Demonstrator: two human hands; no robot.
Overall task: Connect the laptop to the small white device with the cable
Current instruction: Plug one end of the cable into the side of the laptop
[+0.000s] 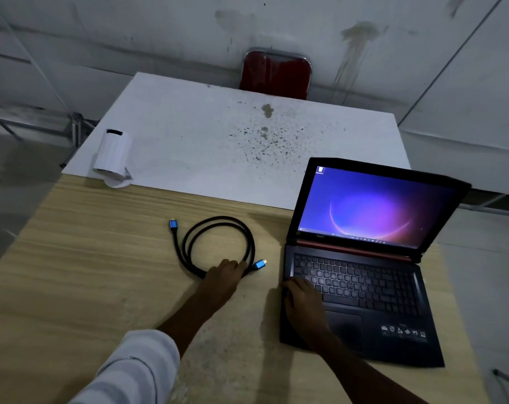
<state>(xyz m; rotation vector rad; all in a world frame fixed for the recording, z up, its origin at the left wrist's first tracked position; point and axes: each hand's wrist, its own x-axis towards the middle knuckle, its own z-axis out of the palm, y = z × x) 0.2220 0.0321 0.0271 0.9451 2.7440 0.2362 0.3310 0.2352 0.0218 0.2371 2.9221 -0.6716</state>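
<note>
Table [81, 258]: pale wood-grain top.
White board [189, 141]: lies flat on the table's 12 o'clock half, speckled with dark stains.
Small white device [112, 154]: at 10 o'clock, on the board's near-left corner.
Cable [218, 246]: black, coiled, at centre, blue plugs at both ends.
Laptop [355, 287]: open at 3 o'clock, screen lit purple.

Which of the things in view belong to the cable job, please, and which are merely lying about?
Belongs to the job:
laptop, open, screen lit
black cable, coiled, left hand on it
small white device

Just there:
red chair
white board on the table
</note>
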